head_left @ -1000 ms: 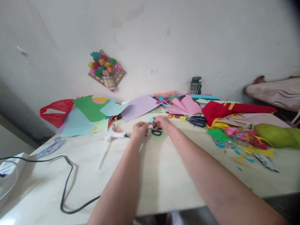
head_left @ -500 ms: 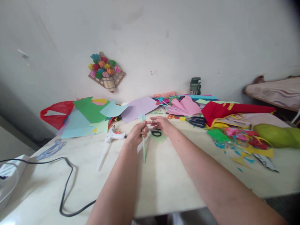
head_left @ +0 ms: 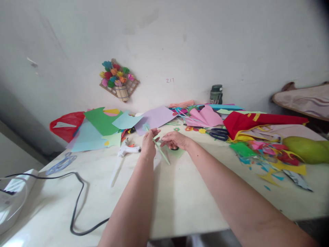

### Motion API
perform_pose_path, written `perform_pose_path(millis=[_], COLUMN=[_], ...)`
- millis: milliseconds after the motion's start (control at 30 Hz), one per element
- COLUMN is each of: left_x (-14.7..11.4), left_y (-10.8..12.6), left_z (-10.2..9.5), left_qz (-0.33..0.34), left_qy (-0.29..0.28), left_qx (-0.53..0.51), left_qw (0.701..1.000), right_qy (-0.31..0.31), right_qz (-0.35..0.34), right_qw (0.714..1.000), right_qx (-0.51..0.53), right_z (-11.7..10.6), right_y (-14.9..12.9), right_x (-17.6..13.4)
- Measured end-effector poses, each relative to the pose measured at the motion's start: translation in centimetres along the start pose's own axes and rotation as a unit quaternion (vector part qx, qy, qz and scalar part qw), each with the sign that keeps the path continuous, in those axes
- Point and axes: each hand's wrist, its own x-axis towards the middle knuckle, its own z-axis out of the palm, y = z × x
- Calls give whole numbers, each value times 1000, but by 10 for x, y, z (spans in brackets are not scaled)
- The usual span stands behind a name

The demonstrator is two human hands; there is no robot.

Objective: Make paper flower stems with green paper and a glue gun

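My left hand is closed round a paper flower, its light green stem slanting down to the right and its pale blue head showing above the fingers. Close to its right side is my right hand, fingers curled in toward the stem. Whatever its fingertips pinch is too small and blurred to make out. Under the right hand lies a light green paper piece on the table. A black scissors handle shows there, mostly hidden by the hand.
To the left lie a white glue gun and a black cable. Coloured paper sheets line the back. On the right are dark-handled scissors, paper scraps, red cloth and a green fruit. A bottle stands behind.
The flower has tilted from upright, its head now leaning left and the stem's lower end swung up to the right. My right hand has come lower, covering more of the scissors handle.
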Motion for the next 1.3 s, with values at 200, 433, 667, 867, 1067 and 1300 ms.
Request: perform_pose_path(millis=[200, 433, 667, 867, 1067, 1300], left_x=[4, 3, 1, 1, -1, -4], left_y=[-2, -2, 4, 3, 6, 8], left_z=[-7, -6, -9, -10, -7, -5], left_qz=[11, 15, 27, -5, -16, 6], left_qy=[63, 40, -46, -77, -49, -70], left_qx=[66, 53, -37, -139, -153, -26], left_qw=[996, 998, 998, 987, 987, 997], right_qy=[4, 48, -67, -186, -187, -97], right_qz=[-4, -62, 4, -9, -6, -27], right_qw=[979, 947, 997, 980, 982, 994], right_qx=[-205, -312, -50, 62, 29, 30], right_z=[30, 36, 20, 11, 13, 9], right_y=[2, 0, -4, -6, -7, -5], right_x=[8, 9, 0, -6, -7, -6])
